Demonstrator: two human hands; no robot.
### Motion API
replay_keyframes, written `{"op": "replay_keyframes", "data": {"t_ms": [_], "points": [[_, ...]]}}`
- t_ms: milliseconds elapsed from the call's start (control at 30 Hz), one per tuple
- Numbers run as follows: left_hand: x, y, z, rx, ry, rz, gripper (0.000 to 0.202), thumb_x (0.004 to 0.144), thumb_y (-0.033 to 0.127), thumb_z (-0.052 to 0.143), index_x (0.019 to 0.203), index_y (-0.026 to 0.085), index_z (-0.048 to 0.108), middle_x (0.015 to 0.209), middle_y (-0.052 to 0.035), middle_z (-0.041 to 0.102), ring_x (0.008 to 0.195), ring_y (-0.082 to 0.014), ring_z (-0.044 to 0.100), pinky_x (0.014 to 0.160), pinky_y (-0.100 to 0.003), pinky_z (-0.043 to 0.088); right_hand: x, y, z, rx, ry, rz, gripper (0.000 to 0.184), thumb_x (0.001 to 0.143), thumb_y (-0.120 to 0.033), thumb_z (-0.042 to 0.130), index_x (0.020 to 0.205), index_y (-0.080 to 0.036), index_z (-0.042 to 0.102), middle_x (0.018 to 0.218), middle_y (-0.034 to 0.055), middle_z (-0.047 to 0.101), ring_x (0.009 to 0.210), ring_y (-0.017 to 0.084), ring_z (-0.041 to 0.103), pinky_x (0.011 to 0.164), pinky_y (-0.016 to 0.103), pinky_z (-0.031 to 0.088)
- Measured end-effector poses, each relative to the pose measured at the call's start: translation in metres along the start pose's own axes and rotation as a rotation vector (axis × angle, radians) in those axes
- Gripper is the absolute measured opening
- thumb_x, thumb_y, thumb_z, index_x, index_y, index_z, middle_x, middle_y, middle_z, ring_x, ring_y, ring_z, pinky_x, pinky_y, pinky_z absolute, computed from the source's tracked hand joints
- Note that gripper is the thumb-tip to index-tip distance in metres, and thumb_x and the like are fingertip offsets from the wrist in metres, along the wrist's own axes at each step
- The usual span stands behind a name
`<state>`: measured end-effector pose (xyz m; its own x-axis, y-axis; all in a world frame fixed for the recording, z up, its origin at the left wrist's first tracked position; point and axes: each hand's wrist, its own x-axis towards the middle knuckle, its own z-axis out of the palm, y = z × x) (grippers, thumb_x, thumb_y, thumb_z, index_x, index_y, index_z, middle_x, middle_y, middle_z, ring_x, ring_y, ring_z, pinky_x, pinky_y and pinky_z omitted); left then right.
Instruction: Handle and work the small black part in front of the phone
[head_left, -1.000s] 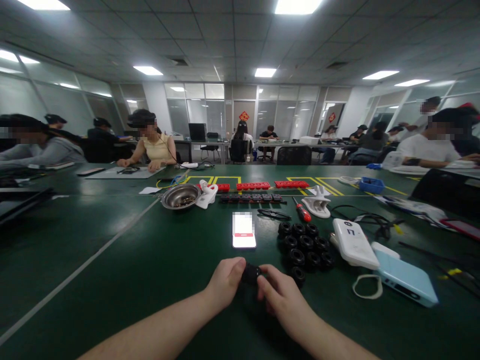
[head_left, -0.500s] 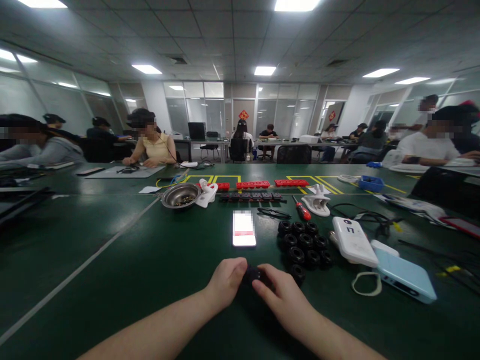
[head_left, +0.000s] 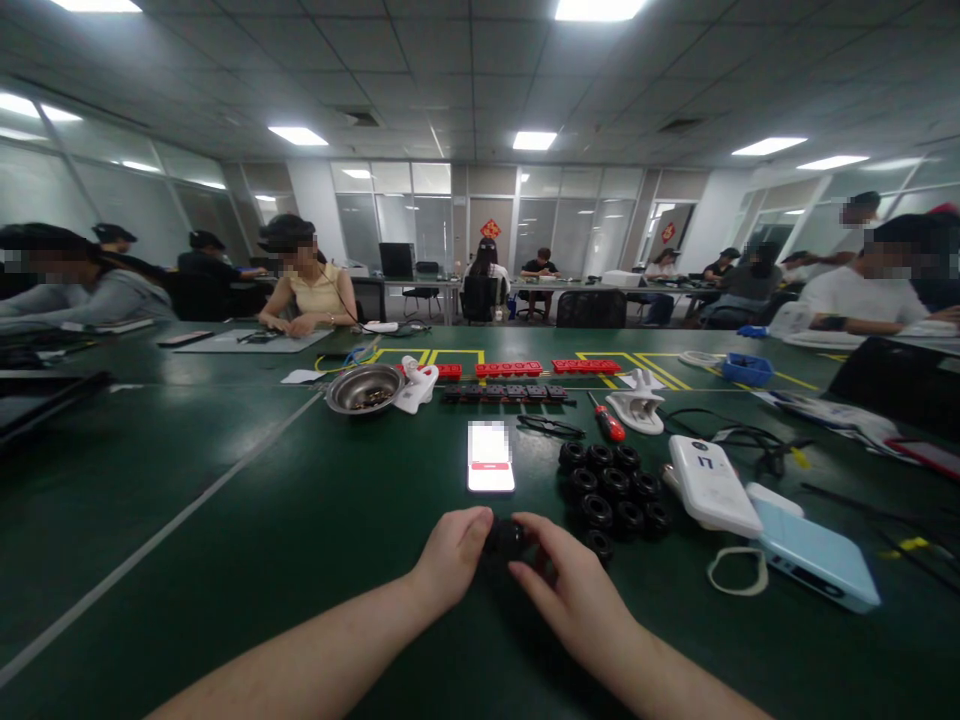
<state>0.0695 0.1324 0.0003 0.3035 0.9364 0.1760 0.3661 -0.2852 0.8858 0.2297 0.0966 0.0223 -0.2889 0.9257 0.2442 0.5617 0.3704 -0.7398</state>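
Pinching a small black round part (head_left: 504, 537) between left hand (head_left: 450, 555) and right hand (head_left: 577, 595), both in a closed grip on it, just above the green worktop (head_left: 225, 520) (lit phone (head_left: 490, 469) just beyond, cluster of black rings (head_left: 611, 490) close on the right).

We read only one number: 17, in dark digits on the white device (head_left: 712, 485) near the right edge of the green table (head_left: 225, 520). The phone screen (head_left: 490, 456) is blurred; the red sign (head_left: 490, 229) on the far glass is too small to read.
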Motion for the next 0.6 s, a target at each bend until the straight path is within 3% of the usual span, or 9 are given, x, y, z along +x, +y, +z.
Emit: {"op": "replay_keyframes", "data": {"t_ms": [100,167,233,333,433,500,600], "points": [[0.0,0.0003,0.0002,-0.007,0.006,0.01,0.048,0.083,0.049,0.021,0.059,0.016,0.046,0.05,0.0033,0.041,0.046,-0.0102,0.039,0.045,-0.021,0.027,-0.0022,-0.0014,-0.0006,-0.025,0.032,0.027,0.055,0.07,-0.027,0.057,0.121,-0.023,0.035,0.104,0.0057,0.055,0.068,0.015,0.055,0.065,0.03,0.044],[-0.0007,0.0006,0.0003,0.012,-0.004,0.013,0.048,0.083,0.049,0.022,0.059,0.016,0.045,0.051,0.0032,0.041,0.047,-0.0103,0.039,0.045,-0.021,0.027,-0.0009,-0.0016,-0.0014,0.006,-0.002,0.103,0.049,0.074,-0.033,0.052,0.119,-0.02,0.037,0.094,0.0049,0.059,0.064,0.015,0.055,0.061,0.029,0.044],[-0.0011,0.0005,0.0002,0.03,-0.011,0.015,0.047,0.083,0.049,0.022,0.058,0.016,0.044,0.051,0.003,0.041,0.048,-0.0106,0.039,0.045,-0.021,0.027,0.0013,-0.0018,-0.0023,0.031,-0.059,0.115,0.031,0.08,-0.036,0.043,0.104,-0.018,0.051,0.079,0.0035,0.061,0.064,0.016,0.055,0.06,0.029,0.043],[-0.0005,0.0001,0.0001,0.041,0.01,0.016,0.046,0.082,0.05,0.022,0.057,0.016,0.042,0.051,0.003,0.039,0.048,-0.0107,0.038,0.046,-0.021,0.027,0.0018,-0.0024,-0.0029,-0.005,-0.063,0.03,0.023,0.079,-0.03,0.046,0.096,-0.018,0.055,0.084,0.0041,0.061,0.071,0.017,0.055,0.064,0.028,0.043],[0.0002,0.0003,0.0003,0.039,0.039,0.026,0.046,0.083,0.049,0.021,0.057,0.017,0.041,0.052,0.0028,0.038,0.049,-0.011,0.037,0.047,-0.021,0.027,-0.0018,-0.0023,-0.002,-0.074,0.008,-0.032,0.05,0.07,-0.025,0.057,0.117,-0.022,0.041,0.107,0.0055,0.054,0.078,0.018,0.054,0.071,0.03,0.043],[-0.0001,0.0009,0.0005,0.047,0.038,0.039,0.046,0.083,0.049,0.021,0.056,0.017,0.041,0.053,0.0027,0.039,0.05,-0.011,0.037,0.047,-0.021,0.027,-0.0036,-0.0018,-0.0012,-0.063,0.003,0.009,0.061,0.07,-0.03,0.057,0.125,-0.023,0.031,0.108,0.0064,0.053,0.076,0.018,0.055,0.068,0.031,0.044],[-0.0013,0.0022,0.0007,0.092,0.015,0.058,0.046,0.082,0.049,0.022,0.056,0.017,0.041,0.053,0.0028,0.039,0.05,-0.011,0.037,0.048,-0.022,0.028,-0.0028,-0.0011,-0.0008,-0.002,-0.058,0.083,0.041,0.079,-0.037,0.045,0.116,-0.019,0.042,0.09,0.0051,0.06,0.072,0.018,0.057,0.065,0.031,0.045]]}}
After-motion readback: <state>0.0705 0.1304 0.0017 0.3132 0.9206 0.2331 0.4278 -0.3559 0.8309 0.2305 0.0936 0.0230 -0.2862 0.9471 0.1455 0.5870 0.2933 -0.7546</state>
